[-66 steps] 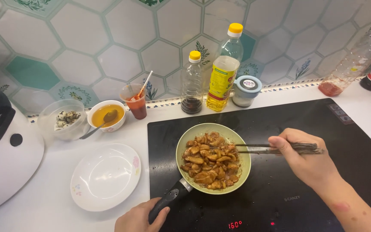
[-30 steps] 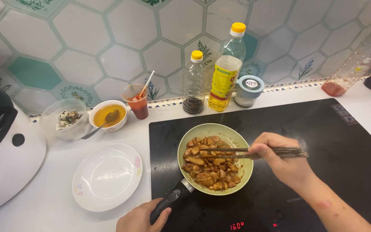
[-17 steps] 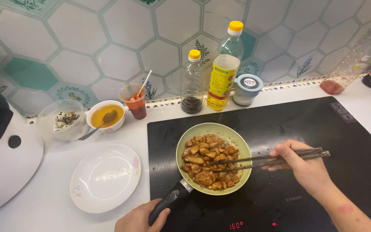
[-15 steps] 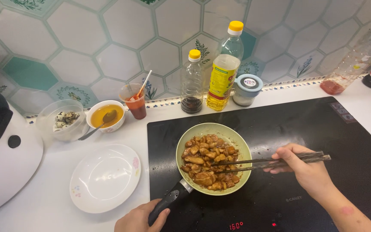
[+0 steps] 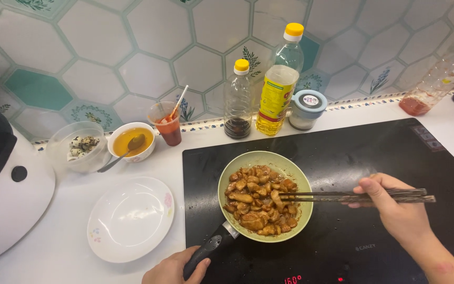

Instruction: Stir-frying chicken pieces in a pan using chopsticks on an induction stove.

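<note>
Pan: I see it on the black cooktop, full of glossy brown meat pieces.
Left hand: fingers clenched round the dark pan handle, the sound place to hold.
Right hand: fingers pinching chopsticks, tips in the meat.
Handling: I judge the pieces soft, slick, likely hot; the pan moderately heavy.

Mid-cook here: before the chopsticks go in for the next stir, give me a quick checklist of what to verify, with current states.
1. Left hand has a grip on the black pan handle: ok.
2. Green pan sits fully on the black cooktop: ok.
3. Right hand holds both chopsticks, tips over the browned meat pieces: ok.
4. White plate lies bare beside the pan, apart from it: ok.
5. Bottles and lidded jar stand upright behind the cooktop: ok.
6. Meat cooked through: cannot tell.
</note>
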